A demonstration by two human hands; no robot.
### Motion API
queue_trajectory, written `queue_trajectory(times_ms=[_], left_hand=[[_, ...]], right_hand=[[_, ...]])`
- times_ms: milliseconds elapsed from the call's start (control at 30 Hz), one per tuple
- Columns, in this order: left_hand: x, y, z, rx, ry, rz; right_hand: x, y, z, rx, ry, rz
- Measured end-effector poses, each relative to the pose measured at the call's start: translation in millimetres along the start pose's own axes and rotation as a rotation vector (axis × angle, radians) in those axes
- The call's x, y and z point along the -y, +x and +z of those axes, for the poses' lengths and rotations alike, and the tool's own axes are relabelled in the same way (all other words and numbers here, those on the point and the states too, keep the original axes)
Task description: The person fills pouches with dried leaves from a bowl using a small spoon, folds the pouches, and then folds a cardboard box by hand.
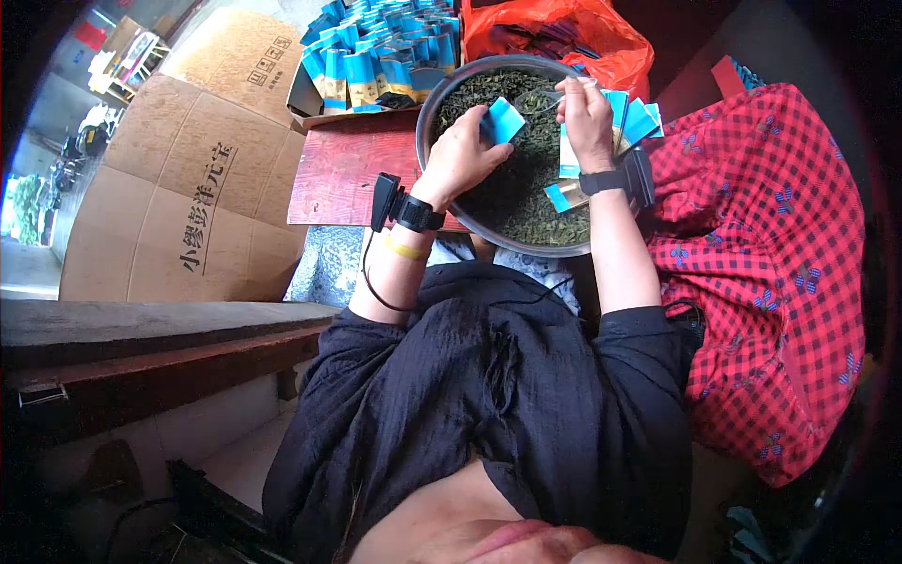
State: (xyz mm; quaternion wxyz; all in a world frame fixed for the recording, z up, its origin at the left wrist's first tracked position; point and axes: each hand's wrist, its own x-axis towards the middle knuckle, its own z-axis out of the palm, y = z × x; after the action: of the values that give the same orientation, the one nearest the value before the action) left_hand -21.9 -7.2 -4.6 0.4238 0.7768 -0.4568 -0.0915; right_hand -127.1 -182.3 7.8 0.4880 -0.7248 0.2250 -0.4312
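A blue packet (503, 121) was pinched between the thumb and fingers of a left hand (460, 155) above a wide metal basin (554, 251), its blue end turned away from the palm, just beyond the fingertips. Whether the packet's mouth was parted could not be told. By the fingers of the right hand (589, 124), closed and bunched together, what appeared to be a clear scoop (536, 101) was held, its bowl pointed toward the left fingers and placed near the packet, not clearly touching it.

Below both sets of fingers, the basin was filled with dark green dried leaves (517, 207). Several loose packets (635, 123) were fanned out just to the right of the right fingers, partly covered by that hand, while a single packet (561, 196) was seen lying nearer the body, below the right fingers and beside the wrist.

Beyond the left fingers and farther left, a cardboard box (303, 92) was packed with upright blue-and-gold packets (360, 75). Straight ahead of the right fingers, past the basin's far rim, an orange-red plastic bag (625, 47) was spread. To the left of the left fingers, a red wooden surface (343, 174) was partly covered by the box. Well to the right of the right fingers, a red-and-black checked cloth (752, 282) was draped.
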Motion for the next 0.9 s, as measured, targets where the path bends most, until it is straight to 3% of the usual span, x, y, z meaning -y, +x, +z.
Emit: queue_trajectory(times_ms=[67, 200, 367, 400, 433, 500, 700, 900], left_hand=[[-0.8, -0.3, -1.1, 0.014, -0.008, -0.018], [3.9, 0.2, 2.3, -0.011, 0.019, 0.022], [7.9, -0.3, 4.3, -0.019, 0.035, 0.072], [7.1, -0.4, 3.5, -0.019, 0.035, 0.072], [5.7, -0.4, 2.5, -0.014, 0.025, 0.071], [3.2, -0.9, 1.5, -0.009, 0.014, 0.069], [8.3, -0.2, 5.4, -0.079, 0.066, 0.127], [6.8, 0.3, 2.9, -0.035, 0.037, 0.032]], right_hand=[[-6.6, 0.9, 1.1, -0.034, -0.182, -0.091], [-1.4, -1.3, 0.9, -0.002, -0.225, -0.076], [1.9, -8.7, 8.7, 0.268, -0.068, 0.002], [2.4, -12.0, 13.4, 0.289, -0.149, -0.111], [2.3, -16.7, 20.1, 0.243, -0.185, -0.293], [11.7, -22.0, 21.2, 0.232, -0.333, -0.443], [28.0, -25.0, 20.5, 0.164, -0.467, -0.695], [18.6, -14.3, 7.3, -0.082, -0.392, -0.556]])
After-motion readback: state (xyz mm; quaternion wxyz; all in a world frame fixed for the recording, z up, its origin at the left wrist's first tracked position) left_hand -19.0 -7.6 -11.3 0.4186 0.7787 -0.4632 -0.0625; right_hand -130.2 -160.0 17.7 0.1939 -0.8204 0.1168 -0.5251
